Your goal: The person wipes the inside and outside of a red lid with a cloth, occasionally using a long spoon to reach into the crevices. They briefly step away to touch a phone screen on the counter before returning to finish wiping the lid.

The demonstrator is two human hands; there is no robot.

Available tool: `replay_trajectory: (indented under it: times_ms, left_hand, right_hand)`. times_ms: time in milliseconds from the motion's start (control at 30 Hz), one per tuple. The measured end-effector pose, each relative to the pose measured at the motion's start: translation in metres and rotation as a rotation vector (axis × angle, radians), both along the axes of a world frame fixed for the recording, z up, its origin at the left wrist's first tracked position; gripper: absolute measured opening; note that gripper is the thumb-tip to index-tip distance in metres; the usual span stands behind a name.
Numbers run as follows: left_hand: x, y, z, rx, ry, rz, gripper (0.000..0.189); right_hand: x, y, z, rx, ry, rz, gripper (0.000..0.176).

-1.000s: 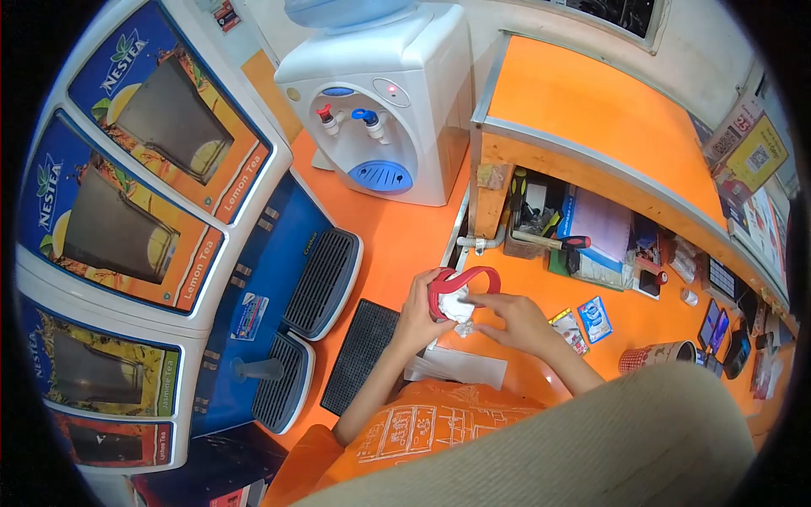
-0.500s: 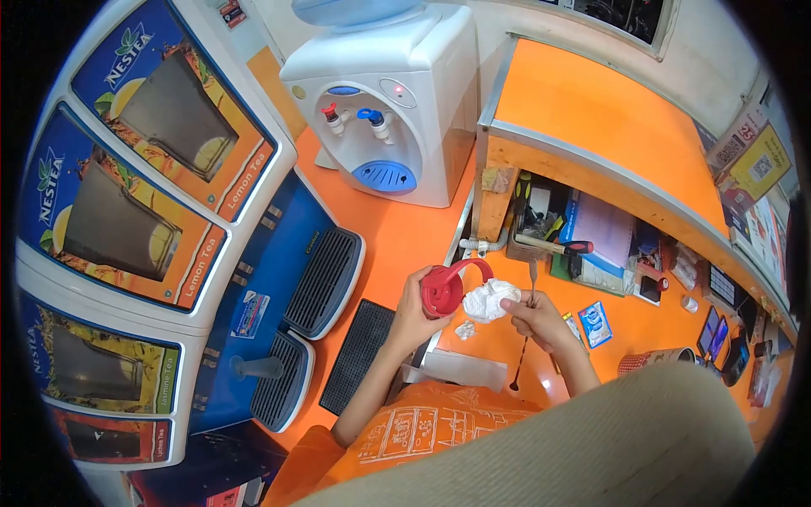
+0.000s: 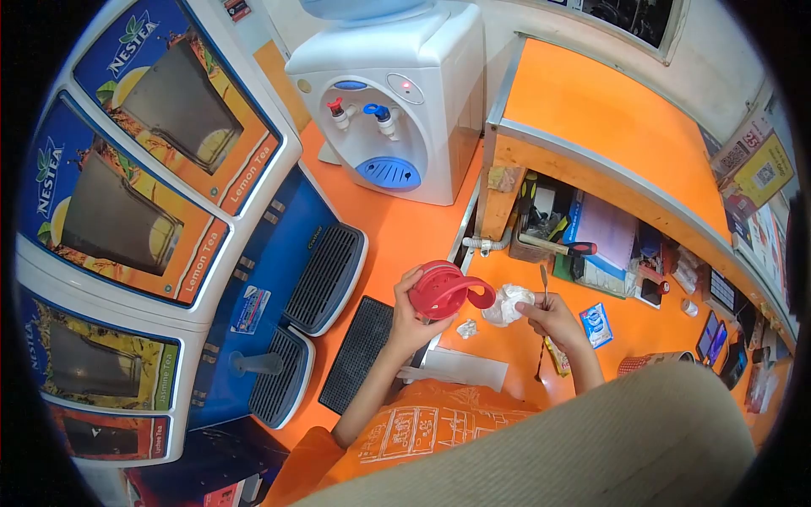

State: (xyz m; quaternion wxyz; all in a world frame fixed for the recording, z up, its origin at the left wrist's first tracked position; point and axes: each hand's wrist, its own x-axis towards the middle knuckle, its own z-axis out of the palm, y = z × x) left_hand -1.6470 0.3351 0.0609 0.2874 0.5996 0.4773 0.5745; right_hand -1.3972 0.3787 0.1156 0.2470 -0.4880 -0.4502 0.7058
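Observation:
My left hand (image 3: 411, 323) grips a red plastic lid (image 3: 438, 291) with a curved, hook-like handle, tilted so that its hollow side shows. In my right hand (image 3: 553, 321) is a crumpled white tissue (image 3: 509, 305), pinched between thumb and fingers just right of the lid's handle. A long thin stirrer (image 3: 539, 363) also runs through the right hand, one end above the fingers and the other pointing down over the counter. Below the two hands, a small crumpled piece of tissue (image 3: 466, 329) lies on the orange counter (image 3: 473, 363).
Drink dispensers (image 3: 160, 220) stand at left, with a black drip mat (image 3: 359, 355) beside them. A water dispenser (image 3: 405, 101) is at the back. Under the orange shelf (image 3: 608, 110) sit tools and papers. A blue sachet (image 3: 596, 326) lies to the right.
The right hand has moved slightly right with the tissue and stirrer. The left hand has turned the red lid, so its handle now curves down toward the right.

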Motion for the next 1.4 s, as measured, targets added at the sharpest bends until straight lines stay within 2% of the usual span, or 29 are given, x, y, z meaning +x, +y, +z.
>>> replay_trajectory:
  times_ms: [33, 167, 233, 467, 800, 1000, 1067, 1100, 1167, 1200, 1267, 1400]
  left_hand:
    - [0.001, 0.000, 0.000, 0.005, -0.070, -0.014, 0.091]
    - [0.004, -0.001, 0.004, -0.042, -0.081, -0.011, 0.091]
    - [0.008, -0.002, 0.014, -0.082, -0.218, -0.050, 0.090]
    - [0.005, -0.001, 0.006, -0.136, -0.186, -0.041, 0.088]
    - [0.008, -0.002, 0.010, -0.214, -0.246, -0.072, 0.088]
    - [0.008, -0.002, 0.010, -0.193, -0.195, -0.032, 0.088]
    - [0.008, -0.002, 0.010, -0.187, -0.179, -0.022, 0.088]
    - [0.007, -0.002, 0.010, -0.196, -0.145, -0.018, 0.087]
    - [0.007, -0.002, 0.014, -0.206, -0.112, -0.012, 0.087]
    - [0.007, -0.002, 0.018, -0.208, -0.060, 0.000, 0.086]
    - [0.008, -0.002, 0.020, -0.212, -0.008, 0.007, 0.085]
    - [0.012, -0.002, 0.024, -0.218, 0.096, 0.027, 0.084]
  right_hand:
    - [0.001, 0.001, -0.002, 0.021, -0.061, 0.014, 0.016]
    - [-0.001, 0.005, -0.009, 0.090, -0.215, 0.022, 0.021]
    - [-0.001, 0.007, -0.015, 0.089, -0.207, 0.023, 0.022]
    - [-0.007, 0.008, -0.008, 0.119, -0.210, -0.016, 0.025]
    - [-0.004, 0.014, -0.044, 0.320, -0.199, -0.024, 0.026]
    - [-0.009, 0.008, -0.017, 0.357, -0.479, 0.106, 0.023]
    - [-0.012, 0.001, 0.006, 0.332, -0.667, 0.263, 0.026]
    - [-0.014, -0.003, 0.015, 0.333, -0.667, 0.265, 0.026]
    - [-0.018, -0.014, 0.030, 0.622, -0.637, 0.299, 0.025]
    - [-0.021, -0.018, 0.035, 0.620, -0.637, 0.300, 0.025]
    - [-0.028, -0.026, 0.041, 0.826, -0.565, 0.149, 0.022]
    - [-0.046, -0.028, 0.046, 0.868, -0.579, 0.233, 0.019]
